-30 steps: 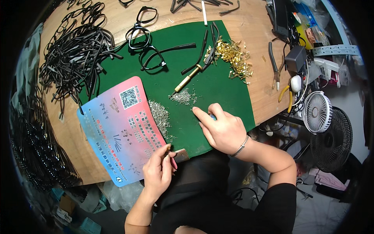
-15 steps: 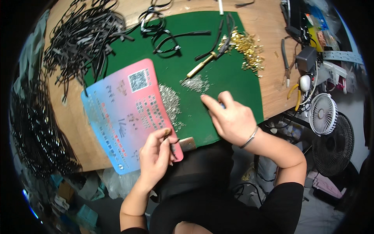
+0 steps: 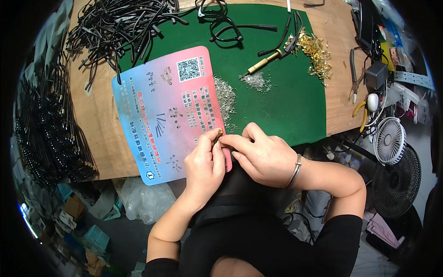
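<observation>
My left hand [image 3: 205, 161] pinches a small dark piece with a gold-coloured end [image 3: 219, 134] above the lower right part of the pink-and-blue printed mat [image 3: 177, 104]. Coming from the right, my right hand [image 3: 265, 157] brings closed fingertips up against the same piece; whatever they hold is hidden. Just beyond the hands, a pile of tiny silver screws [image 3: 225, 99] lies along the printed mat's edge. A smaller pile of silver bits [image 3: 259, 82] sits farther right, beside the tip of a brass-handled screwdriver [image 3: 263, 62].
A green mat [image 3: 290, 111] covers the wooden table [image 3: 99, 138]. Black eyeglass frames [image 3: 228, 34] and gold-coloured metal pieces [image 3: 316, 53] lie at its far side. Black temple arms [image 3: 120, 27] are heaped far left. Pliers [image 3: 354, 76] and a small white fan [image 3: 388, 141] are on the right.
My right hand has moved from beside the smaller silver pile back toward me, and its fingertips now meet my left hand's. The whole view has shifted.
</observation>
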The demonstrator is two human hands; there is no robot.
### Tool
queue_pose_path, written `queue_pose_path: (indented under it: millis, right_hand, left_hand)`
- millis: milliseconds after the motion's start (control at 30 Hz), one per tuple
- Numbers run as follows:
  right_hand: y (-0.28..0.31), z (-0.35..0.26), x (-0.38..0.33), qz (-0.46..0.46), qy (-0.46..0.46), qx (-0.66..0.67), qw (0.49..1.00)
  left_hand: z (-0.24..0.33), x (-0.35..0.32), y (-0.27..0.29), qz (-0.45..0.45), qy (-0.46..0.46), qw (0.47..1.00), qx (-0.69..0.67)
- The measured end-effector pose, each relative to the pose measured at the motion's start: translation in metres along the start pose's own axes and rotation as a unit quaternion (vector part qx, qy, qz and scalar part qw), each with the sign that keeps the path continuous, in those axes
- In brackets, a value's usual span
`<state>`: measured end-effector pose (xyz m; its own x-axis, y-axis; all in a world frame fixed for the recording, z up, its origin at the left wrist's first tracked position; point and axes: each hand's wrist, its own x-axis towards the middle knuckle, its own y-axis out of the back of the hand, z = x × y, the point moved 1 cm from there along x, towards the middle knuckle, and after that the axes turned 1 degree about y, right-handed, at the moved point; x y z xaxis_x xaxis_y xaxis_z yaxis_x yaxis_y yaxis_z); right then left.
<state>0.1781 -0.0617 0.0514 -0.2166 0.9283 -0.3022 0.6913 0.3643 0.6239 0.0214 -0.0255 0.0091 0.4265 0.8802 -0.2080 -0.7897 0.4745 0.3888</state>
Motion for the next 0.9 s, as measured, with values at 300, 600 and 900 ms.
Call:
queue_pose_path:
  millis: [300,600,900]
  right_hand:
    - [-0.015,0.02,0.008,0.038,0.056,0.117,0.991]
    - [0.018,0.0,0.021,-0.165,-0.195,0.365,0.895]
    - [0.008,0.004,0.02,-0.106,-0.11,0.309,0.939]
  left_hand:
    - [0.007,0.002,-0.005,0.055,-0.099,0.986,0.121]
    - [0.006,0.004,-0.001,0.037,-0.091,0.991,0.091]
    - [0.005,0.004,0.0,0.028,-0.101,0.99,0.094]
